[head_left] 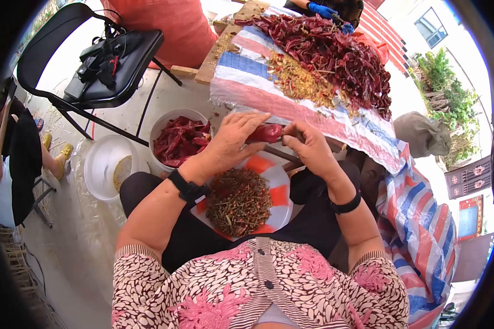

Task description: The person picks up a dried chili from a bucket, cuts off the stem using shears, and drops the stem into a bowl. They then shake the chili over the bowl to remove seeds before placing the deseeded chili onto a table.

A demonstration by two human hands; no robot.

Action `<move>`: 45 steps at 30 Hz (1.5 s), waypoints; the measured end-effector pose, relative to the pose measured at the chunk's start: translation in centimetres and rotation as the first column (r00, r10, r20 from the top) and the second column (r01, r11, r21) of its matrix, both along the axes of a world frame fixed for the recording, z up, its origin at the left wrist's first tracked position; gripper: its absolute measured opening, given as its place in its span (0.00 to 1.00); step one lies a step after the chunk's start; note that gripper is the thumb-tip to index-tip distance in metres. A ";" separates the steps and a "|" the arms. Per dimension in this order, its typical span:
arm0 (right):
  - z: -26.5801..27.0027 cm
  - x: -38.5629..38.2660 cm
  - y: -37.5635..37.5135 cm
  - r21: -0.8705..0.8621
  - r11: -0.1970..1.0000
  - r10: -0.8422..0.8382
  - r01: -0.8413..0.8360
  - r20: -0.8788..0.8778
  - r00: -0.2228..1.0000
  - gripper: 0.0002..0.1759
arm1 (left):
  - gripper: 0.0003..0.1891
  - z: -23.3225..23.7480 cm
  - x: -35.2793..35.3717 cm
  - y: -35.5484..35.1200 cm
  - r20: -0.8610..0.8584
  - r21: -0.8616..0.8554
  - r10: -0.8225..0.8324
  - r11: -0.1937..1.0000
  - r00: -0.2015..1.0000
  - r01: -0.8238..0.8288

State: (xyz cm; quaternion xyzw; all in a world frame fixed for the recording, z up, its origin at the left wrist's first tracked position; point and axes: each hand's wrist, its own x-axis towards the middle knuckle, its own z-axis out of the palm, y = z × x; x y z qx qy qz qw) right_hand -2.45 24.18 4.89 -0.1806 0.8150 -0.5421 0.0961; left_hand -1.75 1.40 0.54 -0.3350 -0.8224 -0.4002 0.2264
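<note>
- A single dried red chili (267, 132) is held between both hands, over the person's lap and just above the far edge of a plate.
- The left hand (233, 140) is closed around the chili's left end, fingers curled over the top of it.
- The right hand (308, 145) pinches the chili's right end with fingertips bent inward; whether it also holds a small tool cannot be told.
- A black watch (187, 189) sits on the left wrist and a black band (344, 206) on the right.
- The plate (282, 196), white with orange patches, rests on the lap under the hands and carries a heap of stems and scraps (239, 201).
- Left of the knees, on the floor, a white bowl (158, 127) holds more red chilies (181, 141).
- Just beside it, further left, a second white bowl (99, 164) holds a small amount of yellowish seeds (123, 171).
- Ahead of the hands, the table (247, 68) is covered with a striped red, white and blue sheet.
- On it lies a big pile of dried chilies (335, 55), with a drift of seeds (299, 82) along its near side.
- At the table's far end, a co-worker's blue-gloved hand (322, 10) touches the pile.
- A black folding chair (132, 60) stands to the left with black gear (101, 60) on its seat, near a red sack (175, 27).
</note>
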 end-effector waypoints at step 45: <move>-2.9 4.6 -6.0 -0.850 0.427 0.294 0.309 0.454 0.841 0.07 | 0.11 0.8 2.1 -0.5 0.513 0.853 -0.832 0.521 0.211 -0.020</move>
